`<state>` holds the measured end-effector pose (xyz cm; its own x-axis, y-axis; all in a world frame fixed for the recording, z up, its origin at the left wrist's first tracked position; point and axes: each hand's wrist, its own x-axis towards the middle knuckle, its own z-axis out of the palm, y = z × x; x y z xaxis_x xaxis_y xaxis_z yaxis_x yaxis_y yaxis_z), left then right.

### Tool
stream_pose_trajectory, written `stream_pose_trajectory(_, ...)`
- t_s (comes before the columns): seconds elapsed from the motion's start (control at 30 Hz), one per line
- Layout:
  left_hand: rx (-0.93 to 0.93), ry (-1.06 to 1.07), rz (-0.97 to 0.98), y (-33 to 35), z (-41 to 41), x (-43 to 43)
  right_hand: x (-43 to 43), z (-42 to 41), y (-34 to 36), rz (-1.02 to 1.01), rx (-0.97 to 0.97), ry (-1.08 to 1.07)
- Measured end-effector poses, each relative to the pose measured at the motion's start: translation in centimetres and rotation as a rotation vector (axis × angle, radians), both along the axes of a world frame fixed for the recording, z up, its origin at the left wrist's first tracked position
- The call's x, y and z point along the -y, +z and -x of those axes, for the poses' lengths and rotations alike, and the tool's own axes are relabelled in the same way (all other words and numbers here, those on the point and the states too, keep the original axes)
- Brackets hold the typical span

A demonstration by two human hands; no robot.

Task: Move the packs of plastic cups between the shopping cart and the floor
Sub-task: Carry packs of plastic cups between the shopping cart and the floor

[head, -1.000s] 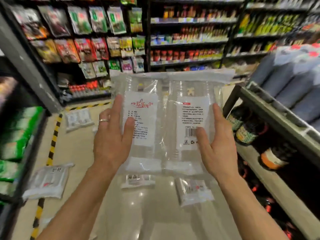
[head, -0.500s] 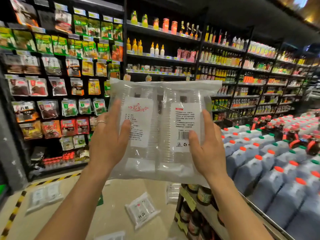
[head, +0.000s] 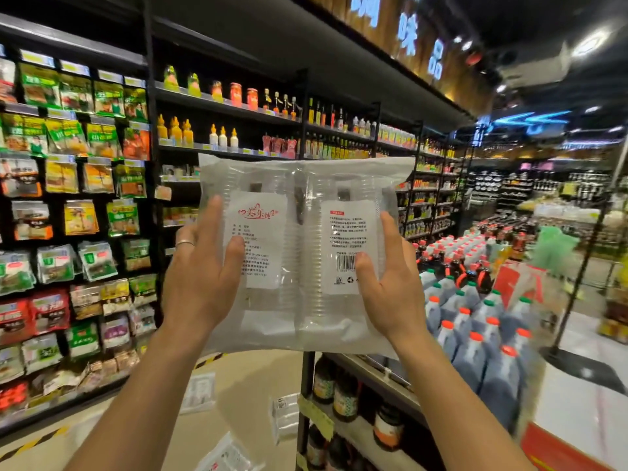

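Silver ring [head: 185,243] on left hand [head: 200,283]

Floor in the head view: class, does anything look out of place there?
Yes: several clear packs lie scattered at odd angles on the floor, an odd place for shop goods rather than a shelf.

Supermarket aisle: glossy beige floor [head: 251,385] with yellow-black hazard tape [head: 34,441] at its left edge, tall black shelving [head: 149,62] of hanging snack packets [head: 98,137] and sauce bottles [head: 222,137], low rack [head: 373,375] of dark jugs [head: 499,375] at right, glowing blue sign [head: 407,34], dark ceiling with spotlights [head: 591,44].
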<state>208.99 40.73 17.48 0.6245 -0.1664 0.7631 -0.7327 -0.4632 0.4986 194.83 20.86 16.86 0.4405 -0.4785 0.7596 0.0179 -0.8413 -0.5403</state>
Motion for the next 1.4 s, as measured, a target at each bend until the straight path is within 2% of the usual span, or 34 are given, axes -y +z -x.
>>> stream_pose_trajectory(0.3,0.02,-0.318,0.003,0.5,1.6,3.9,-1.2,6.5,0.1,0.018,0.034,-0.337)
stream_pose_trajectory(0.63,0.028,-0.747,0.007,-0.3,13.6,12.2,-2.2,22.9,-0.7,-0.002,0.031,-0.744)
stream_pose_trajectory(0.9,0.027,-1.043,0.006,-0.3,29.4,16.8,-4.7,39.0,-1.2,-0.023,0.034,-1.043)
stream_pose_trajectory(1.4,0.048,-1.415,0.03,-1.6,66.8,19.8,-9.4,74.3,-2.9,-0.059,0.063,-1.452)
